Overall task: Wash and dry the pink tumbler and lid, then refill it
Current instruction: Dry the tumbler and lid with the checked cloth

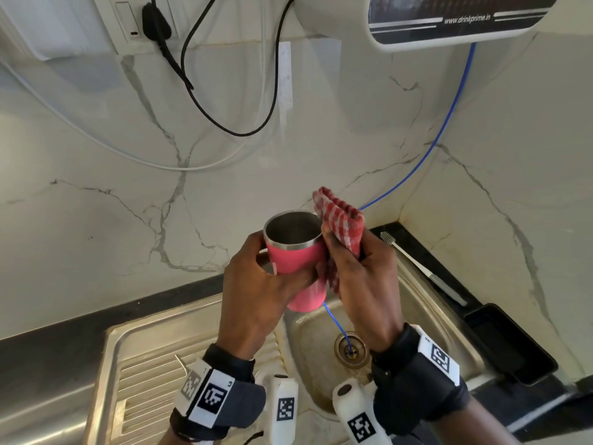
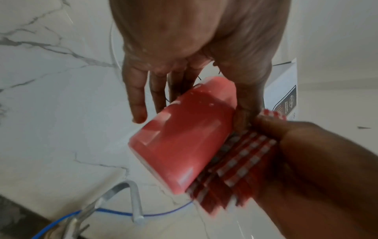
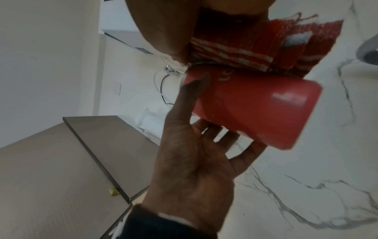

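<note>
The pink tumbler (image 1: 296, 261) is held lidless above the sink, its steel mouth open and tilted away from me. My left hand (image 1: 266, 281) grips its body from the left, thumb across the front. My right hand (image 1: 362, 277) holds a folded red-and-white checked cloth (image 1: 341, 224) pressed against the tumbler's right side. In the left wrist view the tumbler (image 2: 184, 137) lies between my left fingers (image 2: 137, 100) and the cloth (image 2: 239, 165). The right wrist view shows the cloth (image 3: 266, 43) on top of the tumbler (image 3: 255, 108). No lid is in view.
Below lie a steel sink (image 1: 308, 342) with its drain (image 1: 349, 348) and a ribbed drainboard (image 1: 144, 380) on the left. A blue tube (image 1: 449, 123) runs from the wall purifier (image 1: 449, 20) into the drain. A white-handled brush (image 1: 423, 268) and black tray (image 1: 507, 342) sit right.
</note>
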The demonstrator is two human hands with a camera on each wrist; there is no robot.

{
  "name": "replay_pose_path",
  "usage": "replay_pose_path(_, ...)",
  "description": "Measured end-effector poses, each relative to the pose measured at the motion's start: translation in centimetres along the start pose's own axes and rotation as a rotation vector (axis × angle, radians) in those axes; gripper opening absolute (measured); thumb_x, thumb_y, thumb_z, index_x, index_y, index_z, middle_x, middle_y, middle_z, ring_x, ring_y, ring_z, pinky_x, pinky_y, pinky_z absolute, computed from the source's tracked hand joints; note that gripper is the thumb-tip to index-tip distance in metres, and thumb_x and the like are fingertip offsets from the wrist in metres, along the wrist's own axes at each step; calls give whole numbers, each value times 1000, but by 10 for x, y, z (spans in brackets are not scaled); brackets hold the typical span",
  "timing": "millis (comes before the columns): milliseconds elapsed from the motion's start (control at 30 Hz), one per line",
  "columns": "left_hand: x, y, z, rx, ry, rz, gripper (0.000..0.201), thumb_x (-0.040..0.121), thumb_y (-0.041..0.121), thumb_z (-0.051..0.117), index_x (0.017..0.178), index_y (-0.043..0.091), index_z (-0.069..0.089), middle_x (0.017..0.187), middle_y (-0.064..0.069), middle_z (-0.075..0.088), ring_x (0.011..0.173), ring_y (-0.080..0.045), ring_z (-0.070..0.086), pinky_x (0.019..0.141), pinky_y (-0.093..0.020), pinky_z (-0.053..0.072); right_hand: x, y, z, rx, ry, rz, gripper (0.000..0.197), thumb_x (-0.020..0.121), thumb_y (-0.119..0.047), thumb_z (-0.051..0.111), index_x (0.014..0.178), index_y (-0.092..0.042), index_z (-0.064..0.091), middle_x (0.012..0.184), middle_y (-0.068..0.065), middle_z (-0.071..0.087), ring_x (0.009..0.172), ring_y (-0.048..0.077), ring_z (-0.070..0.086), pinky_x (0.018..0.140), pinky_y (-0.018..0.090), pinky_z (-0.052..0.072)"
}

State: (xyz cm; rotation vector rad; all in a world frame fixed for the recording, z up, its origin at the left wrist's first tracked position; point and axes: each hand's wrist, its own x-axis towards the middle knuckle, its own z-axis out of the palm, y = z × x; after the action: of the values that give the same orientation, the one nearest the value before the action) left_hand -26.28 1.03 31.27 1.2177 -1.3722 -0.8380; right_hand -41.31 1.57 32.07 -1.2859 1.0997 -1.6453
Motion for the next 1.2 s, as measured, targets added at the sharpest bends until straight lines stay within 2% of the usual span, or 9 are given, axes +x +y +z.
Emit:
replay_pose_path(133,5,8,2,-99,112,43,71,64,41,97,129,29,70,119,9,78,110,-14,74,91,-47,63,-8,11,0,30,14,28,26,104,-17,61,80,-20,71,69,-11,70,63,2,62,57,24,51)
replay_pose_path(233,12,6,-1,-168,126,30,70,66,41,98,129,28,70,121,5,78,112,-19,74,92,-59,62,-19,22,-4,-29,-56,73,24,101,-29,65,94,-9,75,87,11,75,79,24,69,70,56,57)
replay_pose_path(400,-2,-1,10,-159,40,-8,73,63,42,98,130,29,71,120,8,79,111,-17,75,97,-54,61,-3,6,-5,71,-30,48,15,104,-14,61,98,-12,74,80,-8,72,71,7,64,63,24,52)
replay_pose_path(667,6,6,1,-268,21,23,70,65,34,96,130,27,73,122,2,79,116,-22,74,96,-61,60,-20,21,-14,67,-35,124,21,104,-21,57,100,-14,77,92,0,77,84,18,71,74,27,56)
replay_pose_path(800,7,0,0,-205,-61,15,70,64,36,98,129,31,73,120,4,80,114,-22,74,98,-60,60,-8,7,-12,99,-3,89,29,105,-12,57,83,-18,73,71,-11,71,65,2,65,59,16,50)
replay_pose_path(900,3,-1,0,-185,-130,17,76,61,37,99,132,28,73,122,5,79,119,-22,73,103,-59,57,7,-6,-11,192,26,50,22,105,-10,55,111,1,74,103,5,80,97,19,76,81,27,60)
replay_pose_path(967,2,0,-2,-178,-173,27,78,61,35,99,134,26,72,125,5,78,122,-22,71,105,-59,55,11,-8,-10,243,36,76,23,105,-8,53,108,4,73,96,5,81,88,13,77,74,21,59)
replay_pose_path(1067,5,3,-6,-211,-211,62,75,64,28,97,134,23,71,128,1,77,125,-26,70,105,-59,55,2,-1,-11,189,0,156,32,107,-11,49,80,-12,65,55,-12,65,49,-2,60,49,8,43)
replay_pose_path(1200,9,0,-12,-261,-171,22,74,65,30,96,135,23,71,128,-3,77,123,-29,71,103,-66,54,-20,21,-16,159,-68,243,23,104,-22,52,93,-9,68,77,-3,75,70,6,69,64,16,53)
